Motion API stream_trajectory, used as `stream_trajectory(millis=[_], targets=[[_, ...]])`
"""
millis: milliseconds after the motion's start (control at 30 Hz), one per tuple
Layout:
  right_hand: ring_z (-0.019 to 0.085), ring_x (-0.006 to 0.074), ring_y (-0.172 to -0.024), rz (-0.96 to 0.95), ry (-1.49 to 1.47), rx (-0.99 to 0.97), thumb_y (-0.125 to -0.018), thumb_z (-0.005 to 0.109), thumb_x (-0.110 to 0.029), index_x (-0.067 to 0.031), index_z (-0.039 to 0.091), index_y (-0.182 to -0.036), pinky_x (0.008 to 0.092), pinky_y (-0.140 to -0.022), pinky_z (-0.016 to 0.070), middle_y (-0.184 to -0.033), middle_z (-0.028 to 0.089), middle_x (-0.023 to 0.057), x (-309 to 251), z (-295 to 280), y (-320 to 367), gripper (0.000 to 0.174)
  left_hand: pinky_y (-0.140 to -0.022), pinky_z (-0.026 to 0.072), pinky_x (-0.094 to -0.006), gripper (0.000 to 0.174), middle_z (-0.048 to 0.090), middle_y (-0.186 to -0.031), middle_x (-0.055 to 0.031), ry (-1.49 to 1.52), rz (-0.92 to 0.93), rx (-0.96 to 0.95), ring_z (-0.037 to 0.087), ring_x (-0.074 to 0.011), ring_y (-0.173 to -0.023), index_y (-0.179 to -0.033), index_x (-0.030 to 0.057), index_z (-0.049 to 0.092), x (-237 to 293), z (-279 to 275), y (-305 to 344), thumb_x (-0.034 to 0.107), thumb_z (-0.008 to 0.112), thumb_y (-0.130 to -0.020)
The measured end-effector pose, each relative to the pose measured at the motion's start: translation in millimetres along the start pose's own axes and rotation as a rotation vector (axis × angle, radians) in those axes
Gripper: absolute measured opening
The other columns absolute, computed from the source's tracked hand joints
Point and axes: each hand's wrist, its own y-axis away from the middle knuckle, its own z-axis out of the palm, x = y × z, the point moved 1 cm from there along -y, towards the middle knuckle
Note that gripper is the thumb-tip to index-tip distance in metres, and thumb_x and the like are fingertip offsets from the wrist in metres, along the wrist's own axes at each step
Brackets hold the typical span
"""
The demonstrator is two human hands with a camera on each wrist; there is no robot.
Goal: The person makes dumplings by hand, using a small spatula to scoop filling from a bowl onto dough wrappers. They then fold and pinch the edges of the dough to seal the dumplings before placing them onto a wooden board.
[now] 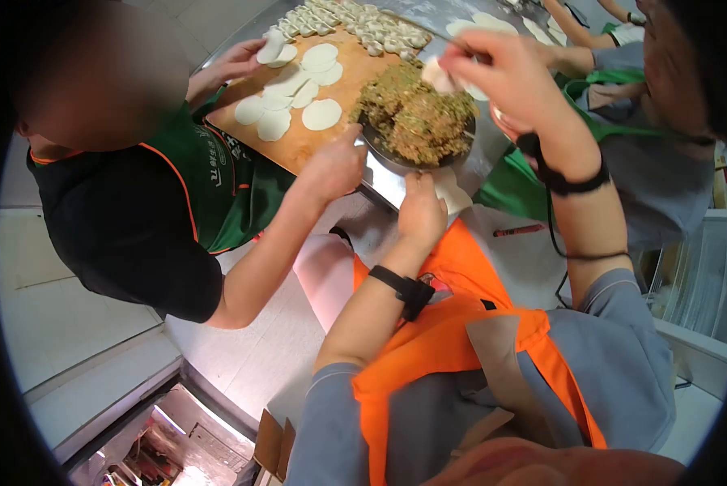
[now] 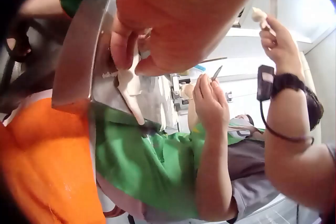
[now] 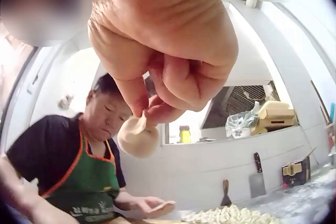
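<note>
My right hand [image 1: 493,73] is raised over the metal bowl of minced filling [image 1: 416,117] and pinches a folded dumpling [image 1: 439,75] by its edge. In the right wrist view the dumpling [image 3: 137,137] hangs from my fingertips [image 3: 149,109]. My left hand [image 1: 422,212] is at the near edge of the steel table [image 1: 384,185], its fingers [image 2: 125,49] curled onto a flat dough wrapper [image 2: 126,81]. In the left wrist view my right hand [image 2: 278,37] shows high up with the dumpling [image 2: 257,14].
A wooden board [image 1: 299,142] holds round wrappers [image 1: 321,114] and several finished dumplings [image 1: 363,24]. A person in a green apron [image 1: 226,174] rests a hand [image 1: 331,166] by the bowl. Another person's hand [image 2: 210,100] holds a utensil [image 2: 217,73]. A cleaver [image 3: 257,179] leans on the far wall.
</note>
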Motion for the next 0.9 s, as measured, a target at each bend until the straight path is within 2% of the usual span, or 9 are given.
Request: stream_trajectory(millis=[33,100,367,400,500,567,700,800,900], targets=[[0.057,0.0117,-0.061,-0.048,0.082,-0.027,-0.083,0.067,-0.018,-0.0024,0.067,-0.084,0.0285,-0.054,0.0417,-0.066,0.063,0.0042,8.2,2.4,-31.5,0.016,-0.076,0.0521,-0.0485,0.039,0.049,-0.114,-0.0249,0.006,0.005,-0.014,0.060,-0.0440,-0.089,-0.113,-0.0036,0.050,0.5,-0.7,0.3,0.003,0.062,-0.077],[0.065,0.0292,-0.065,0.055,0.081,-0.072,-0.082,0.065,-0.019,-0.0039,0.073,-0.086,0.0392,-0.063,0.0503,-0.073,0.068,0.0177,21.5,16.7,-92.0,0.018,-0.074,0.0514,-0.0500,0.039,0.049,-0.108,-0.0252,0.048,0.016,-0.023,0.060,-0.0452,-0.085,-0.112,-0.0030,0.048,-0.8,0.7,-0.1,0.002,0.062,-0.076],[0.065,0.0266,-0.065,-0.114,0.443,-0.311,-0.079,0.066,-0.018,-0.0045,0.073,-0.085,0.0394,-0.062,0.0492,-0.074,0.068,0.0170,136.4,128.7,-256.9,0.016,-0.073,0.0466,-0.0466,0.016,0.052,-0.089,-0.0193,0.140,0.266,-0.058,0.055,-0.0391,-0.085,-0.083,-0.0005,0.058,-14.4,-16.8,-0.1,0.001,0.066,-0.069],[0.064,0.0260,-0.067,-0.258,0.435,-0.270,-0.080,0.068,-0.020,-0.0038,0.068,-0.084,0.0380,-0.062,0.0480,-0.073,0.067,0.0111,181.4,153.9,-280.9,0.016,-0.073,0.0462,-0.0454,0.013,0.052,-0.088,-0.0181,0.157,0.310,-0.040,0.054,-0.0375,-0.085,-0.079,0.0002,0.058,-15.2,-28.3,-5.1,0.002,0.066,-0.068],[0.064,0.0355,-0.075,-0.176,0.437,-0.241,-0.078,0.068,-0.018,-0.0041,0.069,-0.084,0.0441,-0.069,0.0500,-0.080,0.069,0.0164,194.4,187.8,-308.4,0.015,-0.071,0.0453,-0.0418,0.012,0.052,-0.081,-0.0129,0.158,0.325,-0.025,0.053,-0.0325,-0.083,-0.072,0.0031,0.056,-24.2,-37.2,-13.0,0.005,0.067,-0.067],[0.064,0.0350,-0.075,-0.160,0.471,-0.233,-0.078,0.068,-0.018,-0.0033,0.069,-0.083,0.0437,-0.070,0.0502,-0.080,0.069,0.0169,206.4,207.7,-319.1,0.016,-0.068,0.0452,-0.0403,0.013,0.051,-0.077,-0.0111,0.146,0.339,-0.049,0.053,-0.0319,-0.080,-0.070,0.0041,0.055,-31.4,-36.4,-15.9,0.007,0.067,-0.068],[0.064,0.0352,-0.076,-0.160,0.535,-0.338,-0.078,0.069,-0.019,-0.0022,0.069,-0.085,0.0437,-0.071,0.0502,-0.082,0.068,0.0184,229.4,234.7,-319.3,0.018,-0.060,0.0459,-0.0431,0.011,0.055,-0.073,-0.0166,0.250,0.178,-0.159,0.060,-0.0350,-0.070,-0.086,0.0028,0.053,-39.4,-32.7,-13.3,0.012,0.059,-0.083],[0.064,0.0356,-0.077,-0.144,0.509,-0.353,-0.082,0.068,-0.023,-0.0022,0.069,-0.089,0.0427,-0.071,0.0505,-0.082,0.068,0.0196,229.2,218.2,-315.0,0.022,-0.060,0.0475,-0.0449,0.016,0.060,-0.078,-0.0230,0.316,-0.164,-0.283,0.063,-0.0374,-0.075,-0.098,-0.0003,0.054,-34.6,-39.4,-5.8,0.013,0.051,-0.089],[0.064,0.0295,-0.074,-0.131,0.463,-0.249,-0.087,0.065,-0.025,-0.0031,0.069,-0.092,0.0382,-0.069,0.0502,-0.082,0.068,0.0163,208.9,159.4,-300.7,0.023,-0.058,0.0484,-0.0426,0.024,0.062,-0.080,-0.0252,0.456,-0.004,-0.074,0.066,-0.0332,-0.077,-0.107,-0.0032,0.055,-57.6,-15.3,9.7,0.012,0.047,-0.090]])
